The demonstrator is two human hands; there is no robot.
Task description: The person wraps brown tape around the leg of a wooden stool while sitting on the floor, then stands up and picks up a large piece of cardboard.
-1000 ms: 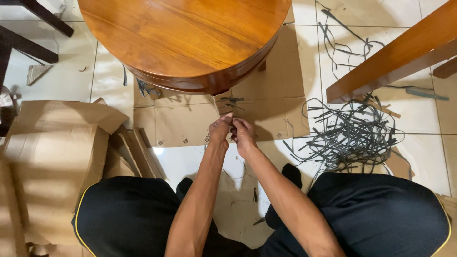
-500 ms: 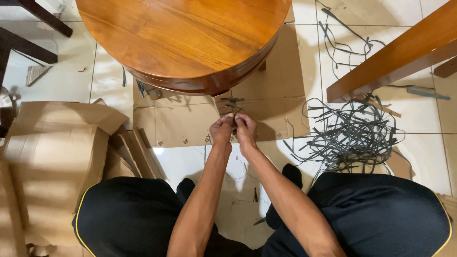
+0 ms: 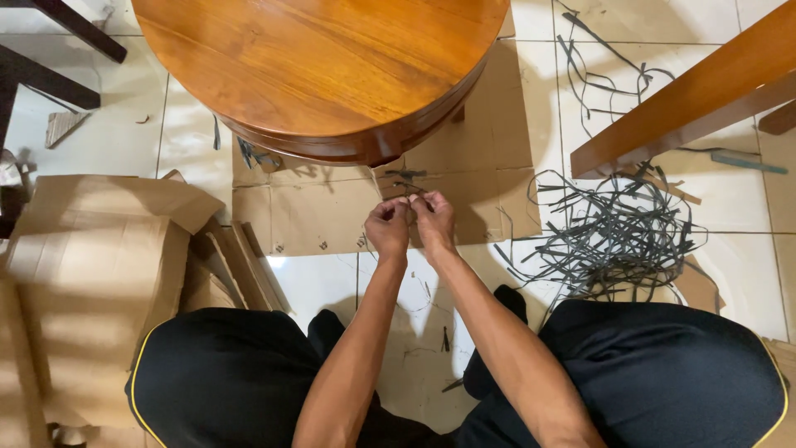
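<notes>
My left hand (image 3: pixel 387 228) and my right hand (image 3: pixel 434 220) meet fingertip to fingertip over a flat sheet of cardboard (image 3: pixel 323 216) on the tiled floor. Both pinch a small piece of thin dark strip (image 3: pixel 410 202) between them; most of it is hidden by the fingers. Just beyond my hands stands a round wooden table (image 3: pixel 323 66) with a glossy brown top. A few short dark scraps (image 3: pixel 405 176) lie on the cardboard under its rim. I sit on the floor with my knees in black trousers (image 3: pixel 663 373) spread apart.
A tangled pile of dark grey strips (image 3: pixel 618 232) lies on the floor to the right. A wooden beam (image 3: pixel 696 91) slants above it. Folded cardboard boxes (image 3: pixel 99 265) are stacked at left. Dark chair legs (image 3: pixel 50 75) stand at far left.
Both hands stay at the same spot in front of the table. The fingers have shifted slightly, with the hands closing a little tighter together.
</notes>
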